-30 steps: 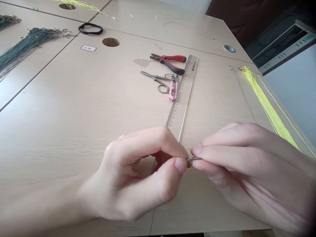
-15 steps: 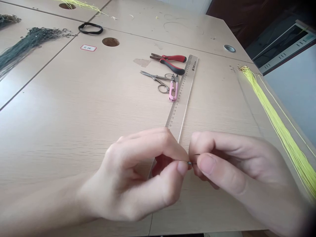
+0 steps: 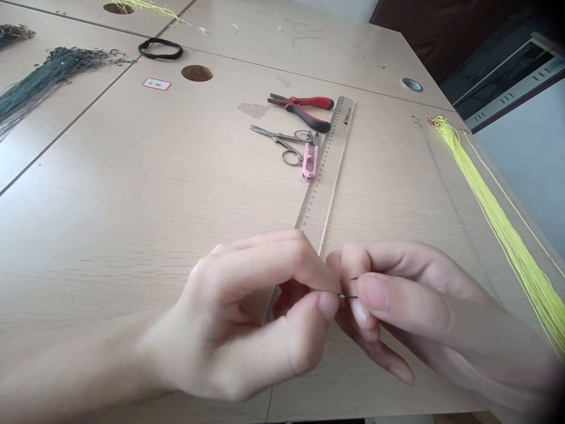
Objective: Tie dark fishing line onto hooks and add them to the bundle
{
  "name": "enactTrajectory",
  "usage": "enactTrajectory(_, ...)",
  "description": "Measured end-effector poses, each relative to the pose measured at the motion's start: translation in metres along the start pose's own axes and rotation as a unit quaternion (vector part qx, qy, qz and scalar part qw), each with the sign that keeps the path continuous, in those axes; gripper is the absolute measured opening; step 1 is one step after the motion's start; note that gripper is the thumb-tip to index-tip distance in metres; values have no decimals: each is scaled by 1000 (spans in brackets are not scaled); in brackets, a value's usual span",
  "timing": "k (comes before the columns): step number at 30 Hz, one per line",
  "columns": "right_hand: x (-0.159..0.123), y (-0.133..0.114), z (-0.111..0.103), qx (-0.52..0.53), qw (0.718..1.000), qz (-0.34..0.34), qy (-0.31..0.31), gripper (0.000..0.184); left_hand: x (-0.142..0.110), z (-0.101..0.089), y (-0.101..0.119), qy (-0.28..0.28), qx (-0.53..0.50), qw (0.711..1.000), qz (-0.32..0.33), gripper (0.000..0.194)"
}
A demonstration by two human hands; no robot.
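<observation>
In the head view my left hand point(image 3: 260, 312) pinches one end of a small dark fish hook point(image 3: 349, 297) between thumb and forefinger. A speck of blue-green shows at those fingertips; whether it is thread or line I cannot tell. My right hand point(image 3: 397, 300) grips the hook's other end, its thumb covering the bend, with the dark point showing just above. The lower fingers of that hand are partly extended. Beyond my hands lies a clear ruler point(image 3: 329, 176), its near end partly hidden by my left hand.
Pink thread snips point(image 3: 310, 162), scissors point(image 3: 282, 141) and red-black pliers point(image 3: 309, 109) lie by the ruler. Yellow cords point(image 3: 498, 218) stretch along the right. Dark green lines with hooks point(image 3: 57, 73) lie left, near a black band point(image 3: 161, 49), a label point(image 3: 156, 84) and a table hole point(image 3: 196, 73).
My right hand has shifted slightly, its lower fingers extending downward and more of the hook showing between the hands. My left hand stays nearly in place, still pinching.
</observation>
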State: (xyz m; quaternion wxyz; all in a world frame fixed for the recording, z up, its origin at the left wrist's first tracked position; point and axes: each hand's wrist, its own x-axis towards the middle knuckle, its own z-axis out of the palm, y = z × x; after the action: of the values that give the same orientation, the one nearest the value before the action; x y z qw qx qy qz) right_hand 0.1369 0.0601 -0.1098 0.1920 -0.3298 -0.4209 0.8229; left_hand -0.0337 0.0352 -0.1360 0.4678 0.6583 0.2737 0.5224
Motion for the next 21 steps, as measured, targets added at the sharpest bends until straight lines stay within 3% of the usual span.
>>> enactTrajectory(4, 0, 0, 0, 52, 996, 64, -24, 21, 1, -1, 1, -2, -8, 1000, 6, 17)
enactTrajectory(7, -1, 1, 0, 64, 996, 53, -19, 20, 3, -1, 2, -8, -27, 1000, 4, 19)
enactTrajectory(11, 0, 4, 0, 65, 997, 38, -13, 20, 7, 2, 5, -34, -94, 994, 32, 43)
enactTrajectory(13, 0, 4, 0, 67, 997, 40, -14, 19, 8, 2, 5, -23, -79, 996, 27, 50)
enactTrajectory(21, -1, 3, 3, 79, 995, 58, -19, 20, 8, 0, 8, -6, -49, 998, 33, 50)
